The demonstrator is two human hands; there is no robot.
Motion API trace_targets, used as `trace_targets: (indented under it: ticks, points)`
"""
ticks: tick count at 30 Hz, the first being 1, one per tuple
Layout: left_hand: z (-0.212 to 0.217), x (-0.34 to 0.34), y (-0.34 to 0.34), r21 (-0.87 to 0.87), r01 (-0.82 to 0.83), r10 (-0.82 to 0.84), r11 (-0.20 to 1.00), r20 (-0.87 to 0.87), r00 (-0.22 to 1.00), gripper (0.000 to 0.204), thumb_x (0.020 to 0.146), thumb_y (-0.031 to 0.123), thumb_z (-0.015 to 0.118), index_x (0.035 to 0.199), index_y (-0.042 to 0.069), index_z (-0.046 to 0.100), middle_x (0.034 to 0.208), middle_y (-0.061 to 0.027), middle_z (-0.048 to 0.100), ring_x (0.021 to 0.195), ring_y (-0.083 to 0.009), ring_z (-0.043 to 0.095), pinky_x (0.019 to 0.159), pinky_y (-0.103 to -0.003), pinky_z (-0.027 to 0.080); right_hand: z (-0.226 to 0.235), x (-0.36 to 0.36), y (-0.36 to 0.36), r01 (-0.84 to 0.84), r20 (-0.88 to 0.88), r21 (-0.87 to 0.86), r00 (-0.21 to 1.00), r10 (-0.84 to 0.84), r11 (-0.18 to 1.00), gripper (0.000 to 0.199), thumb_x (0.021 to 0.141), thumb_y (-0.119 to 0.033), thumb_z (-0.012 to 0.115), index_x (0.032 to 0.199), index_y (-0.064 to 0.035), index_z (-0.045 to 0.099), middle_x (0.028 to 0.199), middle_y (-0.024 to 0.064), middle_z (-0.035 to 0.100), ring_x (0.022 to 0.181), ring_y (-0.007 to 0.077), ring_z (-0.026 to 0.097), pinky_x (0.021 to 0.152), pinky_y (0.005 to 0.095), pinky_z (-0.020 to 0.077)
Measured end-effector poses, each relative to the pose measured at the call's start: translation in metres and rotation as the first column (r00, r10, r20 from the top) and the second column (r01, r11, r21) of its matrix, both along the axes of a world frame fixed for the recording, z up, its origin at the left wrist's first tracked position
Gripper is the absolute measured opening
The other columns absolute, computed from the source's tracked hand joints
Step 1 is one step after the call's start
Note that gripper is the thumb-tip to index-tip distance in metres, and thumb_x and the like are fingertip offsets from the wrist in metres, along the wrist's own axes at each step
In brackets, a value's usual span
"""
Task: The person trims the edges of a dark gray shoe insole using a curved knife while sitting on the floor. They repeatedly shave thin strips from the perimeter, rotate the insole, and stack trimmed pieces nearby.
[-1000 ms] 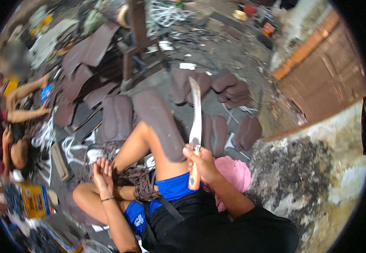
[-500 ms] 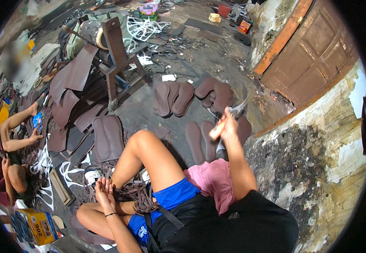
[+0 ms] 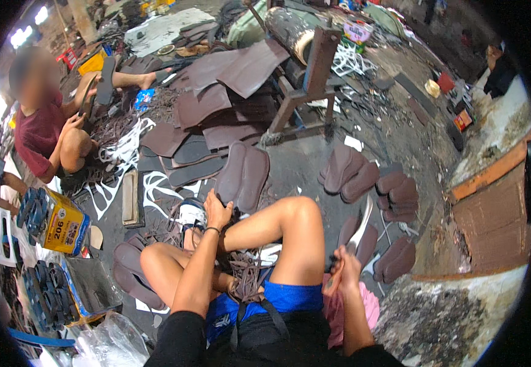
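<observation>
In my right hand is a knife with a wooden handle and a long curved blade pointing up and away, beside my right knee. My left hand reaches past my bent leg to the near edge of a brown sheet with sole shapes. Its fingers are bent at that edge, partly hidden. Thin brown offcut strips lie heaped between my legs. Beyond the knife, brown soles lie in small stacks on the floor, with others to its right.
A wooden stand with a roller stands ahead, beside large brown sheets. On the left another person sits holding a sole. A yellow box of dark sandals and white cut-out scraps lie nearer. A stained wall borders the right.
The view has turned left. My left hand has moved forward to the brown sole sheet. My right hand has come back beside my thigh, still holding the knife.
</observation>
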State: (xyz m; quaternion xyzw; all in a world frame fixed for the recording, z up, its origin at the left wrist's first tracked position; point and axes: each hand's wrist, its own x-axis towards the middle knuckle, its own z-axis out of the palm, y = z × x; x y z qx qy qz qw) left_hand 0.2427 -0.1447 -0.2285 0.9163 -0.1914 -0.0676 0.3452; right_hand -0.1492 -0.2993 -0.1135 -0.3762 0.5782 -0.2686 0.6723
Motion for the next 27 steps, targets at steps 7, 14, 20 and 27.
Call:
trace_targets:
  ticks: [7,14,20,27]
  points:
    - [0.024,0.04,-0.018,-0.15,-0.186,0.097,0.971,-0.463,0.881,0.064,0.07,0.026,0.088,0.12,-0.003,0.061,0.111,-0.0203,0.069,0.104,-0.0313,0.065,0.091,-0.042,0.05,0.056,0.021,0.027,-0.1,0.02,-0.038,0.995,0.101,0.994,0.022,0.094,-0.027,0.069,0.103,-0.0071,0.062,0.069,0.0002,0.057,0.049,0.0085,0.049,0.044,0.0254,0.0427]
    - [0.199,-0.121,0.018,-0.111,0.503,-0.35,0.857,0.591,0.727,0.036,0.071,0.012,0.076,0.106,0.01,0.069,0.107,-0.0084,0.062,0.096,-0.0279,0.06,0.084,-0.039,0.046,0.078,0.117,0.026,-0.431,0.278,-0.321,0.808,0.519,0.843,0.042,0.092,-0.02,0.071,0.127,-0.0021,0.057,0.081,-0.0014,0.061,0.062,0.0037,0.054,0.051,0.0206,0.0432]
    - [0.249,-0.182,0.073,-0.293,0.596,-0.466,0.748,0.408,0.785,0.043,0.081,0.024,0.08,0.118,0.008,0.065,0.12,-0.0112,0.062,0.119,-0.0264,0.055,0.098,-0.039,0.043,0.079,0.135,0.022,-0.479,0.48,-0.194,0.715,0.508,0.856,0.024,0.086,-0.006,0.074,0.105,0.0016,0.061,0.092,0.0093,0.071,0.069,0.0097,0.064,0.054,0.0227,0.0496]
    - [0.115,-0.138,0.084,-0.54,-0.41,-0.199,0.735,-0.75,0.631,0.069,0.089,0.023,0.075,0.143,0.004,0.037,0.12,-0.0092,0.059,0.104,-0.0161,0.06,0.082,-0.029,0.053,0.068,0.101,0.053,-0.63,0.343,-0.183,0.679,0.649,0.755,0.034,0.085,0.001,0.072,0.117,0.0047,0.059,0.094,0.0102,0.07,0.063,0.0091,0.063,0.05,0.0222,0.0488]
